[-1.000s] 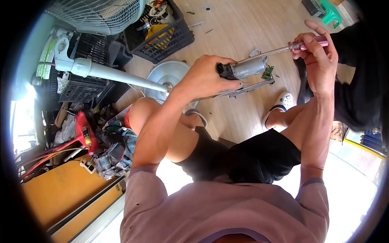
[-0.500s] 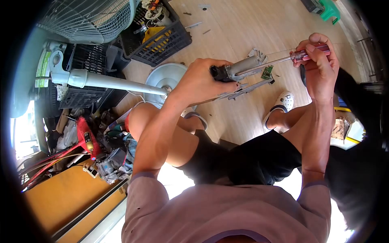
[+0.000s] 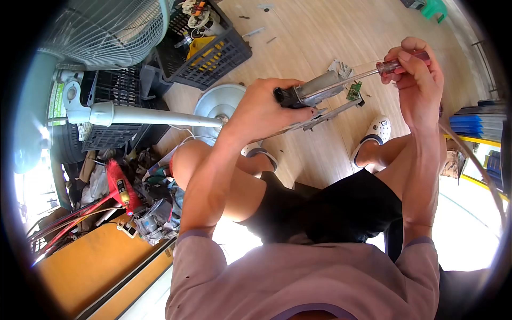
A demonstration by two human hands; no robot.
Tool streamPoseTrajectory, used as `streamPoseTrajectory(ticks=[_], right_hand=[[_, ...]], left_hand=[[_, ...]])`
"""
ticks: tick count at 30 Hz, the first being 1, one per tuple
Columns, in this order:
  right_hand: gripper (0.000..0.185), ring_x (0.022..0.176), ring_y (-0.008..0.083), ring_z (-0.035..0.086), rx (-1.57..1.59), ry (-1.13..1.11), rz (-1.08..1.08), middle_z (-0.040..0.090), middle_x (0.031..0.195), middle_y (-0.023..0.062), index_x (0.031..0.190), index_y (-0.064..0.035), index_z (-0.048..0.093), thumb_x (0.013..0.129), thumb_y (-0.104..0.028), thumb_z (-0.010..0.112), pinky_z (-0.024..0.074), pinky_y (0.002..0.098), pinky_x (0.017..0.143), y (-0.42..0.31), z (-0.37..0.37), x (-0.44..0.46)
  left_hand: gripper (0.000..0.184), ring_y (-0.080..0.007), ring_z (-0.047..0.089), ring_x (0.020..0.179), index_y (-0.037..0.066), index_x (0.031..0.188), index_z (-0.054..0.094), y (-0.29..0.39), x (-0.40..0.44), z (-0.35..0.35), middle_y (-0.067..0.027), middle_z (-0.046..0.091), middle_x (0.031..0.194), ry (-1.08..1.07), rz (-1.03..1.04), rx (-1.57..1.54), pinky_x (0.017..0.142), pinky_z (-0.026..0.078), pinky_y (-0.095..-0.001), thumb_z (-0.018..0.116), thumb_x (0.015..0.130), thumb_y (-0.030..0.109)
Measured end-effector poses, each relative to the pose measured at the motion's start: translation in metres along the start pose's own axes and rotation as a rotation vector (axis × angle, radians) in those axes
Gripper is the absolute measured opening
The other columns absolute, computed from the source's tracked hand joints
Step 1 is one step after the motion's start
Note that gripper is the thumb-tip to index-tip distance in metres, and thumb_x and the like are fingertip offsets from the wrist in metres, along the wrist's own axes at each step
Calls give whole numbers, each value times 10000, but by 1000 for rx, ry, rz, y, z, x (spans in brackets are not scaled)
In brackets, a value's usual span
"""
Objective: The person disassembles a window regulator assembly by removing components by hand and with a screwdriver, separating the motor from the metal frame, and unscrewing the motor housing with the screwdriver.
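My left hand (image 3: 261,109) is closed around a grey cylindrical device (image 3: 323,84) with a black end, held above the floor. A long flat grey piece (image 3: 333,116) extends below the cylinder. Beside it is a small green circuit board (image 3: 353,91); whether it is attached, I cannot tell. In my right hand (image 3: 418,88) is a screwdriver (image 3: 392,66) with a clear red handle, gripped by the fingers. Its metal shaft lies along the cylinder and points toward the black end. The tip's exact contact is too small to make out.
A black crate (image 3: 209,61) with assorted parts stands at upper left, near a fan (image 3: 122,32) and its round base (image 3: 205,101). Cluttered tools and a red item (image 3: 116,178) lie left. Blue stacked items (image 3: 477,126) sit on a shelf at right; a green stool (image 3: 434,9) is at the back.
The screwdriver and my right hand have shifted slightly left and up in the view. A dark shape at right has moved away, uncovering the shelf. My left hand keeps its hold.
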State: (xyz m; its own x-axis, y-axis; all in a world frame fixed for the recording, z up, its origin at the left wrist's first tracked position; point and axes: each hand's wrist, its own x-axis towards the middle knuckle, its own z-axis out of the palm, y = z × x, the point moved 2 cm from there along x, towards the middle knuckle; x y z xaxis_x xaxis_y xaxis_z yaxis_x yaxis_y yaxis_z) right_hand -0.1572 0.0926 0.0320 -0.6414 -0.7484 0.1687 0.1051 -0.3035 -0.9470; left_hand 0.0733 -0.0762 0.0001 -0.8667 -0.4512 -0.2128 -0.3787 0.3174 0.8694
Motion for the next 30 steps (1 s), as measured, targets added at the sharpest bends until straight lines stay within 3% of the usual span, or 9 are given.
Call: streamPoseTrajectory(ticks=[22,30], right_hand=[[246,819,277,724,-33,-5,1,706,960,191,1200,40,575,980,-70,571,586,355,722,0,-5,0],[338,897,223,713,-137,-203,-132,695,1026,163,1333,8,543,1028,-136,561,586,331,771,-4,-7,2]], left_hand=[[422,-85,665,815,-17,1130,755,3,2,-1,-51,764,903,-8,-11,0,785,528,-246,870,778,186],[418,-79,655,792,-16,1131,755,1,2,-1,-44,758,883,-19,-28,-12,776,524,-242,870,781,183]])
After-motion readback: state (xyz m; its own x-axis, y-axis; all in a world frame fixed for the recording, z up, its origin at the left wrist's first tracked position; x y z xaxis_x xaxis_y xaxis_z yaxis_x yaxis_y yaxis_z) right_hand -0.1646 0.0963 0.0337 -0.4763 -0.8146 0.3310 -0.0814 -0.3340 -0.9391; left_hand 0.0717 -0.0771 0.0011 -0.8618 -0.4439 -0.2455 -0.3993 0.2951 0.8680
